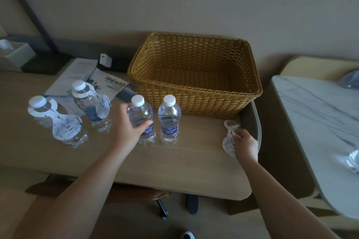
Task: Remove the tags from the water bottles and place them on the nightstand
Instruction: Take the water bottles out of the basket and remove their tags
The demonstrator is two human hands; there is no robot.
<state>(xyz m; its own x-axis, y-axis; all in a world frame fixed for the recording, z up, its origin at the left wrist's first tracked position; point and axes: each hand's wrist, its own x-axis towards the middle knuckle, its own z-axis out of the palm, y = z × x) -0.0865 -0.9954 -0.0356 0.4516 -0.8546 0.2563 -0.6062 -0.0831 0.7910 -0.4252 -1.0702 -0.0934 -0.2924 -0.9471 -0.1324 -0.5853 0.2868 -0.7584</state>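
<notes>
The left grip (134, 122) is clamped around a bare bottle (141, 120). The right grip (242, 141) pinches a removed tag (228, 141) on the bench (194, 161). Two tagged bottles (56, 122) wait left of the left grip. I think the tag should be released flat before reaching for them.

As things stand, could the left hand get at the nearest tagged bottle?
Probably yes. The left hand holds an untagged bottle, so it must let go first. The tagged bottle stands just to its left on the desk, with nothing between.
</notes>
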